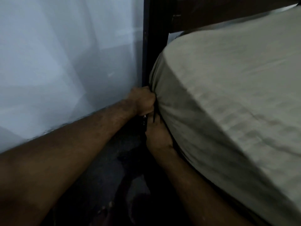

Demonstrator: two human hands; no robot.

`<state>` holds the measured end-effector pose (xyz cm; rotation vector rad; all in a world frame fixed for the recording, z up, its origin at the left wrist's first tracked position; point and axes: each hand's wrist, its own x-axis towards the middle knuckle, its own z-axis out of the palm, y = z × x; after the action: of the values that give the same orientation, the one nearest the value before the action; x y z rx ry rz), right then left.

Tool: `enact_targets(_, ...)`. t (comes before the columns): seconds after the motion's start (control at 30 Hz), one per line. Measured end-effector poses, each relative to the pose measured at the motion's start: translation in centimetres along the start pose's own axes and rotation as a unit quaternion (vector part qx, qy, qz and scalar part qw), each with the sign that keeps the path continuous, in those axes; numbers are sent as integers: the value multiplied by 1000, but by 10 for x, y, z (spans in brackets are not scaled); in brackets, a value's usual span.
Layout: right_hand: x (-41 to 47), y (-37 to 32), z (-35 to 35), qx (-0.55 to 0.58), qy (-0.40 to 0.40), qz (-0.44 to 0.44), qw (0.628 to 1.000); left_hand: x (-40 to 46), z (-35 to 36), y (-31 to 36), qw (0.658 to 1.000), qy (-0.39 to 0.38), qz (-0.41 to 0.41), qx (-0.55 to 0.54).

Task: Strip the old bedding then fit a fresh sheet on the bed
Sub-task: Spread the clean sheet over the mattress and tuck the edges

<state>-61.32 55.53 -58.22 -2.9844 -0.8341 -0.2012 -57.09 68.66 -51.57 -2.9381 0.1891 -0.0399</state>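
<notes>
A pale grey-green sheet (228, 95) covers the mattress, which fills the right half of the view, and wraps over its rounded corner. My left hand (143, 101) grips the bunched edge of the sheet at that corner, beside the dark bed post. Just below it, my right hand (158, 135) is pushed in at the lower edge of the mattress, its fingers curled into the sheet's hem. The fingertips of both hands are hidden in the fabric and shadow. The picture is dim and slightly blurred.
A dark wooden bed post (152, 46) and headboard rail (228, 15) stand behind the corner. A pale wall (65, 62) runs along the left, leaving a narrow strip of dark floor (114, 168) between wall and bed.
</notes>
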Motion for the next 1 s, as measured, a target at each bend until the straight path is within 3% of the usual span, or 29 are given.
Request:
enact_targets(0.07, -22, -3, -3, 12, -18, -25, 999, -6, -18, 0, 992, -85, -78, -57)
enact_targets(0.13, -43, -6, -10, 56, -6, -55, 997, -14, -31, -6, 982, -2, -132, -136)
enact_targets(0.23, -41, -7, -18, 78, 61, -36, 994, -23, -40, -17, 904, 201, -196, -323)
enact_targets(0.27, -38, -7, -22, 75, 69, -28, 994, -27, -44, -15, 887, 231, -188, -353)
enact_targets(0.33, -31, -6, -28, 78, 76, -25, 994, -33, -47, -2, 878, 246, -168, -375)
enact_targets(0.47, -33, -5, -23, 91, 43, -31, 994, -31, -41, 32, 835, 216, -204, -464)
enact_targets(0.6, -32, -6, -26, 120, 26, -33, 992, -22, -43, 44, 862, 224, -217, -400)
enact_targets(0.77, -30, -2, -22, 111, 44, -29, 992, -20, -47, 24, 920, 119, -247, -279)
enact_targets(0.9, -23, -3, -15, 147, 12, -36, 988, -23, -21, -2, 904, 61, -212, -366)
enact_targets(1.0, -20, -3, -12, 139, 19, -26, 990, -21, -20, -14, 888, 86, -206, -402)
